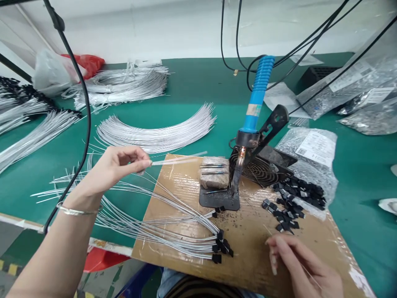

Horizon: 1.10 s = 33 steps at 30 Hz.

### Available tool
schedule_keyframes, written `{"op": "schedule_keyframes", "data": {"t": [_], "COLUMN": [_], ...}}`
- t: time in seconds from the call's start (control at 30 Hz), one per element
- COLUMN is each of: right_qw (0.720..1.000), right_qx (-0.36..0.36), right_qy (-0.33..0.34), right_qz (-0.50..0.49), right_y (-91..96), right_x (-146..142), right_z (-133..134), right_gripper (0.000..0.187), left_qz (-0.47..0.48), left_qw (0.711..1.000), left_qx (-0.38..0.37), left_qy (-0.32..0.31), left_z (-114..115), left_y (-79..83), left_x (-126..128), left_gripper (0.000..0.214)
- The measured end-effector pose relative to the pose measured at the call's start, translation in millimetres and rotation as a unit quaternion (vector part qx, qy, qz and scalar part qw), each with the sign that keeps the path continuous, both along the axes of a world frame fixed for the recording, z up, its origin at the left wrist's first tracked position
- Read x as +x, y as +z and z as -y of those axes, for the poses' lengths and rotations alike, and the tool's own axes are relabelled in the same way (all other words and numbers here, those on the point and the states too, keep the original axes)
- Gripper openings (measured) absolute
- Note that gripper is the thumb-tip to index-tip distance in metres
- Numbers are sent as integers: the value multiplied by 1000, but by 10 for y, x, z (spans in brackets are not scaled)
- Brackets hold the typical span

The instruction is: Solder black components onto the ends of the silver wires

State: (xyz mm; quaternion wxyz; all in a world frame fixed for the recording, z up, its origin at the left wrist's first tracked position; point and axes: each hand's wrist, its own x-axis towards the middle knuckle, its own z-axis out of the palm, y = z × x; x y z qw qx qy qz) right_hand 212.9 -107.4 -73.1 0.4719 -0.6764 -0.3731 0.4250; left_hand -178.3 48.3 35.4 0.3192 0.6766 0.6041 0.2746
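- White, translucent strips (pixel 176 160): left of the blue-handled iron (pixel 258 93), tips near its stand. Thumb and forefinger of your left hand (pixel 127 163) clamp their far end.
- Your right hand (pixel 305 265), on the near side of the iron and to its right, has thumb and forefinger closed on a thin strand (pixel 267 230).
- Apparently done: wires with black ends (pixel 161 238), lying left of and nearer you than the iron; more black-ended bundles (pixel 46 122) far left of it.
- Apparently left: loose black connectors (pixel 285 207) right of the iron; fanned white wires (pixel 158 134) left of it, no black ends visible.
- Judgement: part-way through, plenty remaining.
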Motion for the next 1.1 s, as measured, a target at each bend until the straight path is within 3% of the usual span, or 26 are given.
{"op": "schedule_keyframes", "data": {"t": [0.1, 0.23, 0.5, 0.83, 1.1], "right_qw": [996, 983, 953, 953, 948], "right_qx": [-27, -31, -25, -25, -22], "right_qy": [31, 90, 172, 130, 152], "right_qz": [-78, -160, -250, -274, -280], "right_y": [173, 309, 298, 317, 253], "right_x": [-239, -445, -687, -650, -556], "right_z": [-53, -195, -363, -333, -330], "right_gripper": [35, 33, 30, 28, 27], "left_qz": [15, 49, 59, 86, 136], "left_qw": [993, 980, 972, 969, 955], "left_qx": [-91, -159, -169, -156, -193], "left_qy": [-67, -110, -154, -170, -177], "left_z": [232, 422, 524, 498, 501], "left_y": [53, -30, -163, -243, -267], "left_x": [71, 230, 357, 308, 263], "left_gripper": [19, 22, 21, 18, 17]}}
